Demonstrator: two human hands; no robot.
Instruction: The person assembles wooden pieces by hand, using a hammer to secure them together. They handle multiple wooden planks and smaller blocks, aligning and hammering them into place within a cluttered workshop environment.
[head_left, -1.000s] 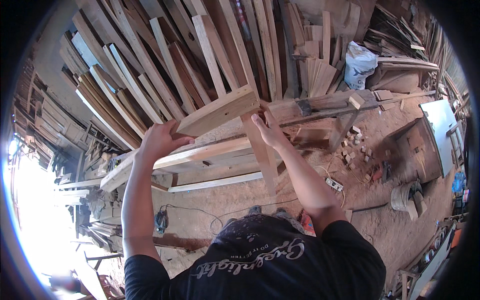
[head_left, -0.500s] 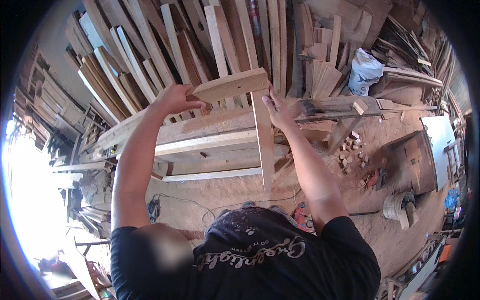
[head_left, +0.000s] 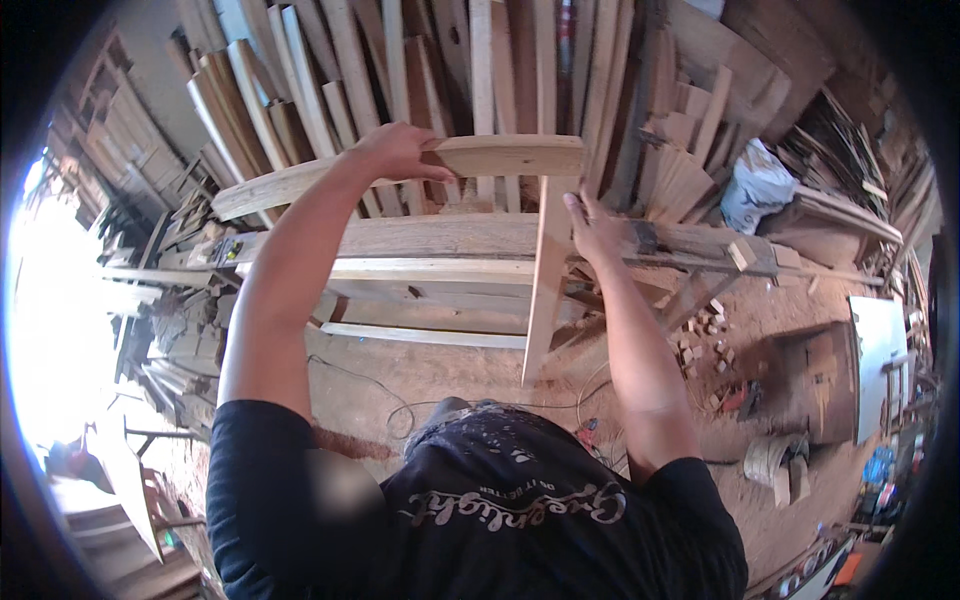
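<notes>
My left hand [head_left: 395,152] is closed around the middle of a long wooden plank [head_left: 510,155], which runs almost level above the workbench. Its right end meets the top of a narrower upright board [head_left: 548,270], and the two form a corner. My right hand [head_left: 598,232] grips the upright board's right edge just below that corner, thumb on the near face and the other fingers partly hidden. Beneath the plank lies the thick beam of the bench [head_left: 440,238]. A paler frame with rails [head_left: 430,270] stands on the near side of the beam.
Many planks [head_left: 345,70] lean upright behind the bench. A white sack [head_left: 757,185] and thin offcuts sit at the far right. Small wood blocks [head_left: 705,335], a cable [head_left: 480,405] and an open brown box [head_left: 815,385] are on the dusty floor.
The plank's left end has risen away from the bench, so the plank is now nearly level. My left hand went up with it, and the view has shifted.
</notes>
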